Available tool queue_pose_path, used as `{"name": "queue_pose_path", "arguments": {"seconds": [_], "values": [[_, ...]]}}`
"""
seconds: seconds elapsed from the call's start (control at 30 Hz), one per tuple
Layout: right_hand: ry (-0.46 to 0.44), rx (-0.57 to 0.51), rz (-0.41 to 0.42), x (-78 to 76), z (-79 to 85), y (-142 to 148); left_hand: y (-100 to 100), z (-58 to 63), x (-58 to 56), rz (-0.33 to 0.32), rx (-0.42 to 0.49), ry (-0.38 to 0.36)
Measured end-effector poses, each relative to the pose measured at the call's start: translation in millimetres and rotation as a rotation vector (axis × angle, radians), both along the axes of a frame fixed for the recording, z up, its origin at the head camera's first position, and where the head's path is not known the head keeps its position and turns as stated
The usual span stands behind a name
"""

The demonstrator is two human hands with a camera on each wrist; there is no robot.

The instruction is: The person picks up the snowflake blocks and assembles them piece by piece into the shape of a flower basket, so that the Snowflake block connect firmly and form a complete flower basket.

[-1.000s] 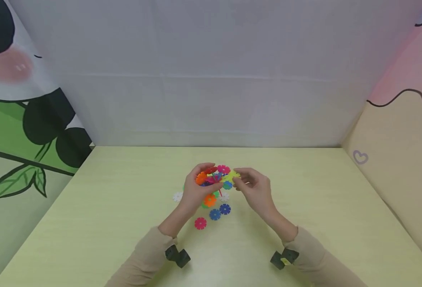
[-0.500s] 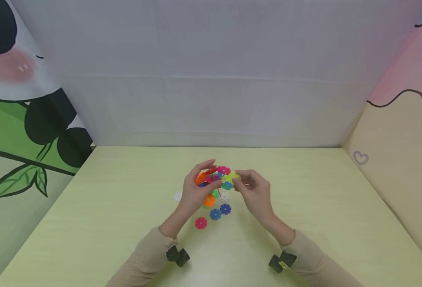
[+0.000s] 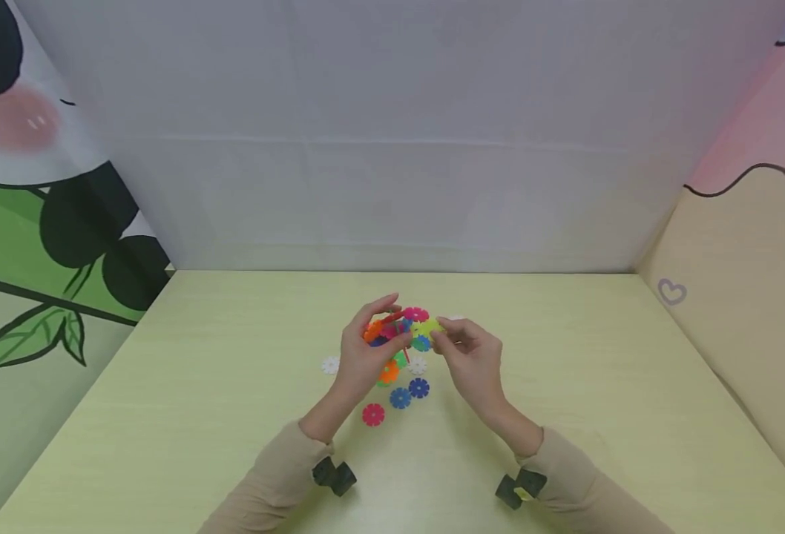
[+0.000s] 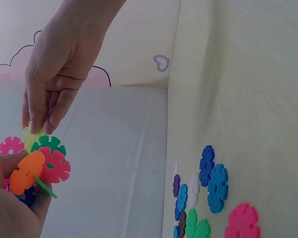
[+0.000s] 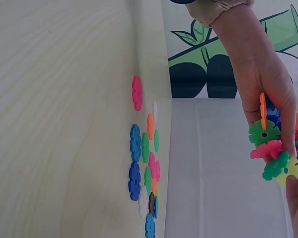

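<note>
In the head view my left hand (image 3: 360,354) holds a cluster of interlocked plastic snowflake discs, its thumb across the near side and index finger extended above. The cluster has pink (image 3: 415,314), orange (image 4: 27,172), green (image 5: 264,133) and blue pieces, partly hidden by the palm. My right hand (image 3: 471,363) pinches a yellow snowflake disc (image 3: 426,328) between thumb and fingers at the cluster's right side. The wrist views show this yellow disc right against a green disc (image 4: 48,144). Both hands are raised above the table.
Loose snowflake discs lie on the pale table (image 3: 599,386) below the hands. Among them are a pink disc (image 3: 373,414), a blue disc (image 3: 400,398), a dark blue disc (image 3: 419,388) and a white disc (image 3: 330,365). A grey wall (image 3: 392,200) stands behind the table.
The left index finger has lifted slightly away from the cluster. My right hand has shifted a little to the left, still pinching the yellow disc. The loose discs stay in place.
</note>
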State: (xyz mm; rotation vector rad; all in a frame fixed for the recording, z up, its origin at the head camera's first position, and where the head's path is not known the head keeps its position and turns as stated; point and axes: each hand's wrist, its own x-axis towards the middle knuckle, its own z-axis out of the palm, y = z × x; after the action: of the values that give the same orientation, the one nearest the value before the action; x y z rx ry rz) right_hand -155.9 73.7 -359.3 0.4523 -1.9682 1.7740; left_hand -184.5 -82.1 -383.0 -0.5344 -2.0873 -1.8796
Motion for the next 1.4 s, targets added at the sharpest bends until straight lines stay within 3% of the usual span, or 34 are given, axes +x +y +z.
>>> {"name": "queue_pose_path", "arguments": {"seconds": [0.3, 0.43, 0.53, 0.63, 0.83, 0.97, 1.1, 1.4], "values": [[-0.013, 0.05, 0.03, -2.6, 1.0, -0.5, -0.1, 0.4, -0.2, 0.038, -0.072, 0.053], [-0.054, 0.153, 0.069, -5.7, 10.0, 2.8, -5.6, 12.0, 2.1, 0.014, -0.07, 0.025], [-0.131, 0.245, 0.128, -19.4, 3.9, 11.1, -13.5, 13.5, -2.0, 0.019, -0.034, -0.018], [-0.223, 0.335, 0.168, -42.4, -11.5, 23.6, -24.9, 3.5, -12.6, 0.056, 0.031, -0.086], [-0.363, 0.6, 0.181, -84.9, -44.9, 44.9, -44.7, -4.5, -19.6, 0.129, 0.069, -0.262], [-0.437, 0.692, 0.154, -106.9, -61.3, 53.1, -51.6, -7.2, -20.8, 0.15, 0.068, -0.342], [-0.432, 0.749, 0.086, -126.7, -73.1, 61.2, -54.4, -7.8, -20.4, 0.15, 0.082, -0.369], [-0.483, 0.834, 0.115, -148.7, -92.0, 60.0, -50.9, -6.6, -16.1, 0.122, 0.128, -0.408]]}}
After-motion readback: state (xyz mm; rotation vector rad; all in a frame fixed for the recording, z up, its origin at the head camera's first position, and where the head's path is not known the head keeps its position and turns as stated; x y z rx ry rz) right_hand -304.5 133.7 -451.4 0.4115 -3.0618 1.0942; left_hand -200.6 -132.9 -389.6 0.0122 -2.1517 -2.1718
